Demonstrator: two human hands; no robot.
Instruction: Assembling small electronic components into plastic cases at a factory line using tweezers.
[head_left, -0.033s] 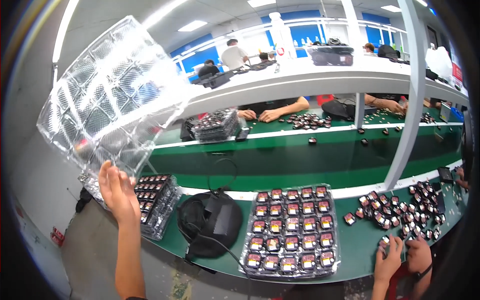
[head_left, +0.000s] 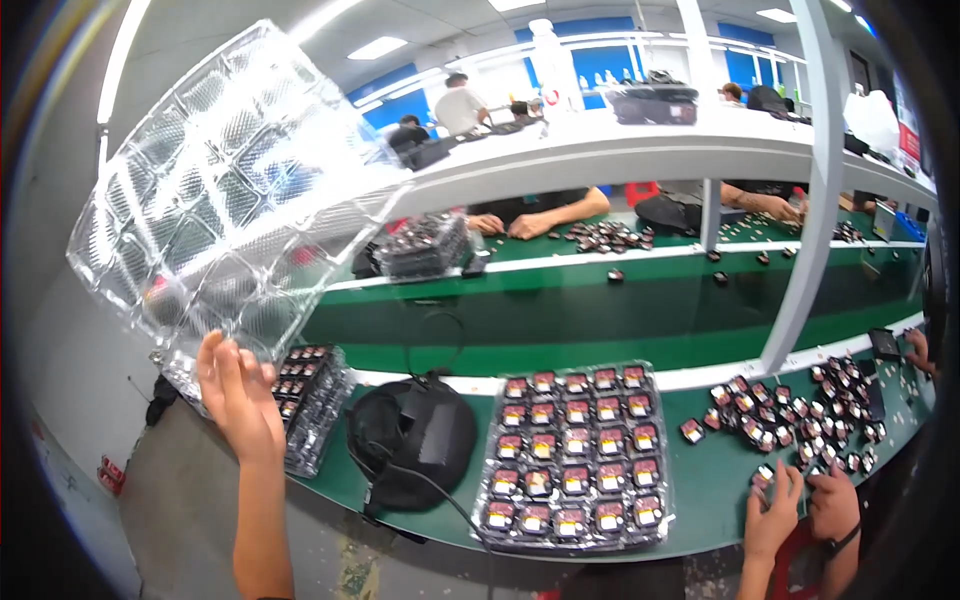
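My left hand [head_left: 240, 400] is raised at the left, its fingers closed on the lower edge of a clear plastic blister tray [head_left: 215, 190]. The tray is tilted up, with its moulded pockets catching the light. Low at the right, my right hand [head_left: 770, 515] has thumb and fingers around a small black case [head_left: 763, 476] with a pink and white face. Between my hands, a clear tray filled with rows of such cases [head_left: 570, 455] lies on the green bench. A heap of loose cases [head_left: 800, 415] lies beyond my right hand.
A co-worker's hand with a black wristband [head_left: 835, 515] is close beside my right hand. A black cap [head_left: 412, 445] with a cable lies left of the filled tray, near stacked filled trays [head_left: 315, 405]. A white shelf [head_left: 600, 155] and post [head_left: 805, 230] rise behind the bench; people work beyond.
The clear tray has swung slightly, its right side moving rightward, and my left hand has shifted a little with it. My right hand has barely moved. The whole view has shifted slightly.
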